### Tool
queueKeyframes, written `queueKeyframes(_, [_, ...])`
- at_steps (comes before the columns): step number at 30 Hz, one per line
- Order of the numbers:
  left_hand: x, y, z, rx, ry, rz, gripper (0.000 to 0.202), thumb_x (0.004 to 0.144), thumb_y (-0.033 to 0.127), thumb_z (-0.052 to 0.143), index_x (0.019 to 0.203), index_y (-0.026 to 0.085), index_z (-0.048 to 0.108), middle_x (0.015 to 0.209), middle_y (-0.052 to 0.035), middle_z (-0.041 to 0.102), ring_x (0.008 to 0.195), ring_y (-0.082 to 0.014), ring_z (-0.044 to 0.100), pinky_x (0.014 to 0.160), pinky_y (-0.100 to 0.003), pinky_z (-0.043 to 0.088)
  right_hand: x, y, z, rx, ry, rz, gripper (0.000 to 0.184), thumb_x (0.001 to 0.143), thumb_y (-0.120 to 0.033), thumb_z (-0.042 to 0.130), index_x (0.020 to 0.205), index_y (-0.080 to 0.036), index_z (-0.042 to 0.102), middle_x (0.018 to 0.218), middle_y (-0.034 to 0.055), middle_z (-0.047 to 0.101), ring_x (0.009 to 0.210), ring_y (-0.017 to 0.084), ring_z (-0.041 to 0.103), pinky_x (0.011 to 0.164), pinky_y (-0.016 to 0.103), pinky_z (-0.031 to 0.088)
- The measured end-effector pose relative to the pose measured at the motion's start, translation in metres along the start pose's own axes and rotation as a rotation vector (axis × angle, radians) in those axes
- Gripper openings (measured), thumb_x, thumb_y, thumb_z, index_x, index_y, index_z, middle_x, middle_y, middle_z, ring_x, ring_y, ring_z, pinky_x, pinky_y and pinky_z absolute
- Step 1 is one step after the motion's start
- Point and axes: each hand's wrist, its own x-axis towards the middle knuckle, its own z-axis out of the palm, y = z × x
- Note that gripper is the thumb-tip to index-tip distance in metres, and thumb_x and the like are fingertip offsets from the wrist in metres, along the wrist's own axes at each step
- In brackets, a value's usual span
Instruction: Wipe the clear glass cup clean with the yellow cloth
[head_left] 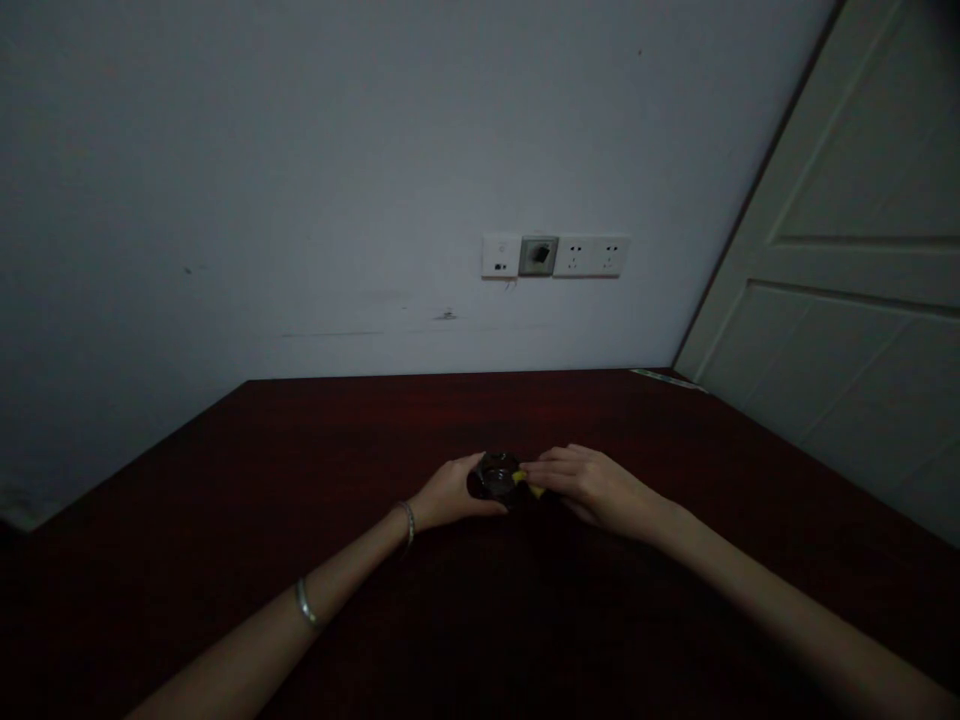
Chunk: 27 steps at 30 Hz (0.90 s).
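Observation:
A small round dark glass ashtray [495,476] is held over the dark red tabletop, its hollow facing up and toward me. My left hand [452,491] grips it from the left, thumb along the near side and fingers around the far side. At its right rim is a small yellow piece [537,491], possibly a sponge or cloth; the dim light hides its kind. My right hand [587,484] has its fingers pressed together over this yellow piece, which touches the ashtray's edge. Most of the yellow piece is hidden under those fingers.
The dark red tabletop [360,430] runs back to a pale wall [337,180]. Several sockets and a switch sit in a wall panel [589,257]. A white panelled door [847,330] stands along the right, with a thin pale strip [667,379] at the table's back right corner.

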Motion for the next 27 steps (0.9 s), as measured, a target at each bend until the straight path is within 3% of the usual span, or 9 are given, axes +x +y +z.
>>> queueKeyframes(5, [0.003, -0.001, 0.002, 0.043, 0.020, -0.002, 0.061, 0.061, 0.047, 0.076, 0.111, 0.019, 0.057, 0.106, -0.0067, 0.068, 0.093, -0.0237, 0.064, 0.081, -0.032, 0.049, 0.032, -0.016, 0.008, -0.056, 0.012, -0.056, 0.040, 0.082, -0.005, 0.051, 0.119, -0.016, 0.058, 0.114, 0.0084, 0.066, 0.099, 0.022, 0.057, 0.079, 0.036, 0.046])
queueKeyframes(11, [0.005, -0.006, 0.003, 0.043, -0.001, 0.024, 0.042, 0.068, 0.032, 0.071, 0.106, 0.018, 0.058, 0.104, -0.0064, 0.068, 0.092, -0.0228, 0.064, 0.080, -0.031, 0.049, 0.056, -0.026, 0.015, -0.093, -0.052, -0.154, 0.039, 0.082, -0.007, 0.054, 0.119, -0.016, 0.057, 0.114, 0.0089, 0.067, 0.107, 0.023, 0.055, 0.082, 0.036, 0.045])
queueKeyframes(15, [0.005, -0.009, 0.002, 0.040, 0.013, 0.024, 0.057, 0.062, 0.030, 0.075, 0.114, 0.019, 0.055, 0.113, -0.0076, 0.066, 0.099, -0.0245, 0.062, 0.087, -0.034, 0.048, 0.043, -0.020, 0.019, -0.053, -0.020, -0.142, 0.038, 0.085, -0.007, 0.049, 0.121, -0.018, 0.057, 0.120, 0.0087, 0.064, 0.111, 0.021, 0.054, 0.086, 0.038, 0.044])
queueKeyframes(21, [0.004, -0.007, 0.000, 0.029, 0.011, 0.016, 0.063, 0.062, 0.047, 0.076, 0.116, 0.020, 0.055, 0.112, -0.0073, 0.066, 0.099, -0.0249, 0.063, 0.086, -0.035, 0.048, 0.017, -0.010, 0.022, -0.065, 0.013, -0.126, 0.041, 0.088, -0.008, 0.046, 0.127, -0.018, 0.053, 0.126, 0.0105, 0.060, 0.114, 0.023, 0.054, 0.083, 0.040, 0.045])
queueKeyframes(27, [0.005, -0.008, 0.001, 0.067, 0.034, -0.013, 0.072, 0.059, 0.050, 0.077, 0.119, 0.018, 0.054, 0.117, -0.0095, 0.064, 0.106, -0.0273, 0.060, 0.093, -0.038, 0.045, -0.002, 0.005, 0.026, -0.032, 0.049, -0.032, 0.041, 0.087, -0.006, 0.042, 0.125, -0.016, 0.053, 0.129, 0.0107, 0.058, 0.112, 0.023, 0.055, 0.085, 0.040, 0.046])
